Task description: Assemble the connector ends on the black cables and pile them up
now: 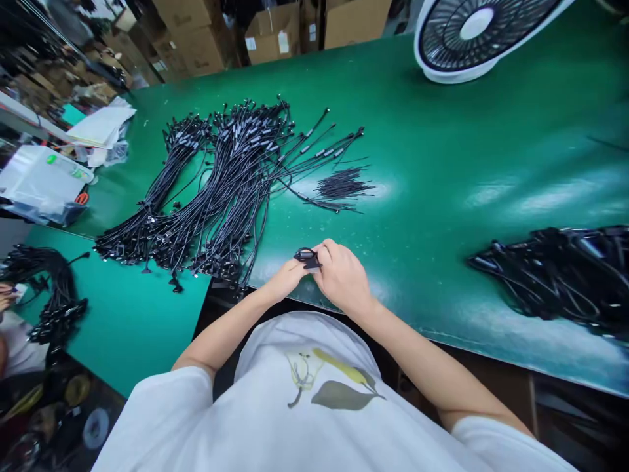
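Along the near edge of the green surface (442,131), both forearms come in from the person's white T-shirt (314,387), and the hands meet just above the edge. The left hand (287,278) and right hand (341,278) close together in a firm grip on a small black looped cable end (307,259), which sits between them, raised slightly off the surface. Its exact shape is partly hidden by the fingers. Working this close to the body seems to give both hands steady support and keeps the small piece away from the loose cables.

Ahead and to the left, long black cables with moulded connectors (221,190) lie fanned out in bundles, their ends gathered toward the near side, which looks like a way of keeping them from tangling. A small cluster of thin black wires (341,185) lies apart from them, and a dark heap of cables (555,275) sits well to the right. A desk fan (472,33) stands on the far side of the surface. On a second green surface (122,328) at the left, another bundle of cables (49,295) lies beside a co-worker's hand (6,295)
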{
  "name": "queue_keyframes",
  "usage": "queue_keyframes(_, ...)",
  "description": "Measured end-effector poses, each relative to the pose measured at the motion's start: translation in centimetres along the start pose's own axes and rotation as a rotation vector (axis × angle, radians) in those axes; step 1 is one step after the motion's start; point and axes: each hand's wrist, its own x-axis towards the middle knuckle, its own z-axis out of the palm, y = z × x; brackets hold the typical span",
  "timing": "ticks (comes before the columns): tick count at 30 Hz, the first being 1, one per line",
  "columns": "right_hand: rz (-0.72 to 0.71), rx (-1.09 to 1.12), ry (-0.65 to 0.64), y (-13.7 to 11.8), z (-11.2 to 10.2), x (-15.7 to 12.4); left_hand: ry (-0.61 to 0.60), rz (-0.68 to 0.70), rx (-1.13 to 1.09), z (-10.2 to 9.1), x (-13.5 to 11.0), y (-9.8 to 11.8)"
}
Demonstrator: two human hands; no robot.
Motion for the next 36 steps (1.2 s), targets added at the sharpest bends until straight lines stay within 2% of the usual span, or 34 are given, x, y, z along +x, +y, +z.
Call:
queue_keyframes(4, 0.095, 0.005, 0.022, 0.7, 1.9, -0.6, -0.062, 0.028, 0.212, 0.0, 0.5, 0.2)
queue_keyframes(8, 0.08, -0.055, 0.079, 1.6, 1.8, -0.8, -0.066, 0.049, 0.275, 0.4, 1.1, -0.3)
queue_keyframes(10, 0.051, -0.105, 0.091, 2.1, 1.1, -0.6, 0.029, 0.098, 0.262, 0.5, 1.3, -0.3)
queue_keyframes(13, 0.011, -0.179, 0.085, 2.5, 0.2, -0.2, 0.232, 0.261, 0.353, 0.2, 1.3, 0.5)
queue_keyframes(17, -0.002, -0.158, 0.112, 2.5, 0.1, -0.1, 0.315, 0.524, 0.677, -0.2, 1.0, 1.5)
queue_keyframes(20, -0.011, -0.11, 0.112, 2.2, 0.5, -0.2, 0.423, 0.591, 0.672, 0.1, 1.3, 1.2)
queue_keyframes(23, -0.036, -0.118, 0.13, 1.7, 0.5, -0.4, 0.473, 0.564, 0.395, 0.9, 1.8, 1.0)
queue_keyframes(25, -0.052, -0.115, 0.149, 1.4, 0.4, -0.6, 0.419, 0.516, 0.215, 1.5, 2.2, 1.1)
queue_keyframes(28, -0.036, -0.118, 0.127, 1.2, 0.5, -0.7, 0.352, 0.409, 0.089, 2.0, 2.8, 1.4)
queue_keyframes(36, 0.04, -0.086, -0.162, 1.3, 1.2, -0.9, 0.393, -0.018, -0.192, 3.3, 3.7, -0.5)
